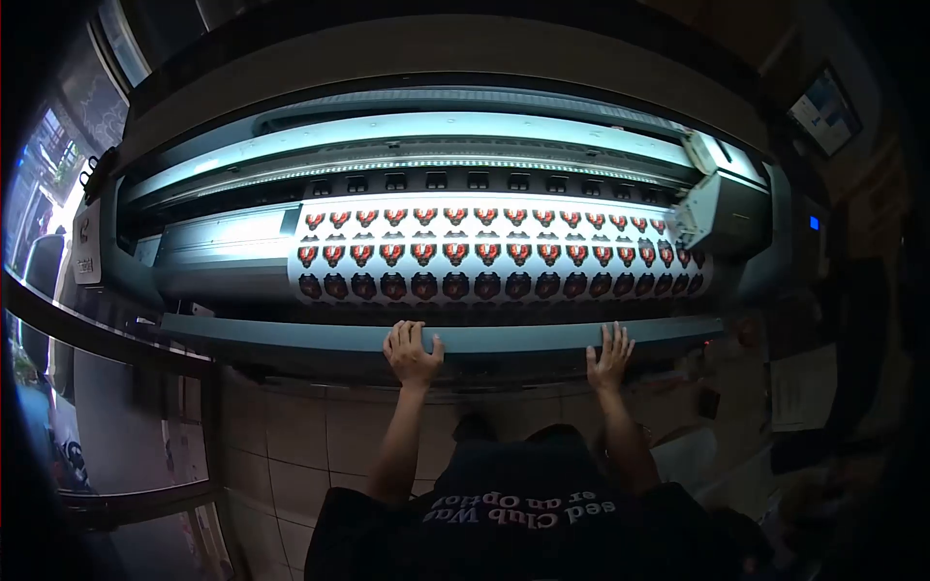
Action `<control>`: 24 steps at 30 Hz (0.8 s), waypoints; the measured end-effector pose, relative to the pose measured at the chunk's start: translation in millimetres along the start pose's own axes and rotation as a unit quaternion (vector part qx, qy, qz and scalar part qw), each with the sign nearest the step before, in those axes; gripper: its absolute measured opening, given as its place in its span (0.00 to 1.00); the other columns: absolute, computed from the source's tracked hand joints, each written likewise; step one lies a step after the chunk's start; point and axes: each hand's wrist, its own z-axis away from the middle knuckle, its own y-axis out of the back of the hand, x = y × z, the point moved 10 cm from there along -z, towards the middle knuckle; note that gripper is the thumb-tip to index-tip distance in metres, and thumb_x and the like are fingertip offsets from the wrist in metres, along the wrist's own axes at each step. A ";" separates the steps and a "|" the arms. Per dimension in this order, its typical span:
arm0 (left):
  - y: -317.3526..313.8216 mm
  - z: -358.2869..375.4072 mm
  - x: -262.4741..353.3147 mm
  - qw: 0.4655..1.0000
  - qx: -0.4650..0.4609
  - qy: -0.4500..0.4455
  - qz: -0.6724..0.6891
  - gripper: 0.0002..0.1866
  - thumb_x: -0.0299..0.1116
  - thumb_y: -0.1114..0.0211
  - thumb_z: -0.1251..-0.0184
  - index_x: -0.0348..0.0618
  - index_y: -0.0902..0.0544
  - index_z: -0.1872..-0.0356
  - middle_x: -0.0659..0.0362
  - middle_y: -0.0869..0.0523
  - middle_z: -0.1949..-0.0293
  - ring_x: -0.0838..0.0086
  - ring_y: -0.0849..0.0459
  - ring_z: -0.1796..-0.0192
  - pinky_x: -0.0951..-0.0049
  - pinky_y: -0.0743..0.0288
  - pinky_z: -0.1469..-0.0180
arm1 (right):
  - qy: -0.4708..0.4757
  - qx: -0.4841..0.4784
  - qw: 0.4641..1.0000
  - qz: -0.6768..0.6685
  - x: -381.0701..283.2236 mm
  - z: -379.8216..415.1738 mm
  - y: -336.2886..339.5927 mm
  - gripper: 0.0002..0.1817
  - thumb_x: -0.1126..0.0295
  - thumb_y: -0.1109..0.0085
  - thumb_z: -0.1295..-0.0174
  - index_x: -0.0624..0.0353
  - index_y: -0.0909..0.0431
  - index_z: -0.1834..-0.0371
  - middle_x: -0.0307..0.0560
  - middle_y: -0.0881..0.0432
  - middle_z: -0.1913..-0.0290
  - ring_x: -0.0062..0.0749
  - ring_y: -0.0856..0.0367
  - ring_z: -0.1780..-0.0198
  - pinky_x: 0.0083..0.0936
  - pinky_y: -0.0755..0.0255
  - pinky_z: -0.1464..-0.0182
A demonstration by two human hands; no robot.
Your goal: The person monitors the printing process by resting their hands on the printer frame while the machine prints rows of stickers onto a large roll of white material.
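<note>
Both of my hands rest on the long grey front bar [513,339] of a large-format printer. My left hand [414,354] lies on the bar left of centre, fingers stretched forward and thumb apart. Further right, my right hand [610,358] touches the same bar with its fingers spread. Neither holds anything. Beyond the bar, a white printed sheet [436,221] curves down over the printer, bearing rows of red and black emblems. The print carriage [727,208] sits at the right end of the rail [426,126], partly over the sheet's right edge.
A lit monitor [825,111] stands at the far right, and a small blue display [815,224] glows on the printer's right end. Glass panels with dark frames [116,416] are at the left. Floor tiles [300,426] show below the printer.
</note>
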 end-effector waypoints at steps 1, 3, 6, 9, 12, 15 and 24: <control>1.1 -0.9 -1.1 1.000 0.002 0.000 -0.004 0.21 0.46 0.35 0.42 0.44 0.16 0.52 0.56 0.17 0.47 0.60 0.24 0.35 0.52 0.39 0.29 | -0.021 0.037 0.999 -0.017 -3.3 -3.4 3.9 0.32 0.51 0.48 0.30 0.52 0.33 0.26 0.57 0.37 0.23 0.59 0.45 0.21 0.64 0.62 0.21; 1.0 -1.1 0.7 1.000 0.003 -0.008 0.011 0.21 0.46 0.35 0.41 0.43 0.16 0.52 0.56 0.17 0.48 0.59 0.24 0.35 0.53 0.39 0.29 | -0.073 0.029 0.997 0.000 -5.3 -12.3 -2.9 0.31 0.53 0.45 0.32 0.53 0.31 0.28 0.56 0.36 0.24 0.59 0.43 0.22 0.64 0.62 0.21; -1.0 -0.7 0.0 1.000 -0.001 -0.004 0.005 0.22 0.46 0.35 0.40 0.43 0.16 0.51 0.55 0.17 0.47 0.59 0.25 0.34 0.52 0.40 0.29 | -0.118 0.046 0.990 0.056 -17.2 -33.5 11.4 0.25 0.58 0.40 0.37 0.54 0.25 0.37 0.53 0.27 0.33 0.54 0.36 0.27 0.62 0.56 0.22; -0.1 -0.9 1.3 1.000 -0.016 0.004 0.004 0.22 0.46 0.35 0.39 0.42 0.17 0.50 0.54 0.18 0.46 0.58 0.26 0.33 0.51 0.40 0.29 | 0.032 -0.032 0.997 -0.068 -59.4 -47.0 -1.2 0.17 0.59 0.39 0.37 0.53 0.18 0.49 0.44 0.17 0.48 0.43 0.26 0.35 0.52 0.44 0.27; -0.4 -1.0 1.9 0.999 -0.030 -0.023 0.005 0.22 0.46 0.35 0.37 0.41 0.18 0.49 0.53 0.19 0.45 0.58 0.27 0.33 0.51 0.41 0.29 | 0.076 -0.026 0.994 -0.073 -89.4 -47.6 -5.9 0.14 0.59 0.40 0.37 0.53 0.16 0.53 0.43 0.16 0.51 0.42 0.23 0.39 0.50 0.42 0.29; 0.1 -2.0 2.0 0.999 -0.031 -0.034 0.005 0.22 0.46 0.35 0.36 0.42 0.18 0.48 0.53 0.19 0.46 0.57 0.27 0.33 0.51 0.41 0.29 | 0.003 -0.014 0.998 -0.056 -84.4 -56.4 -9.2 0.12 0.59 0.40 0.38 0.53 0.14 0.59 0.43 0.15 0.56 0.41 0.22 0.44 0.48 0.41 0.30; 0.4 0.0 5.4 1.000 -0.010 -0.025 -0.008 0.21 0.46 0.35 0.38 0.44 0.16 0.49 0.56 0.17 0.46 0.60 0.25 0.34 0.53 0.40 0.28 | -0.019 0.019 0.997 -0.073 -82.4 -54.3 -1.2 0.11 0.59 0.39 0.39 0.53 0.14 0.63 0.42 0.14 0.59 0.41 0.21 0.46 0.47 0.41 0.29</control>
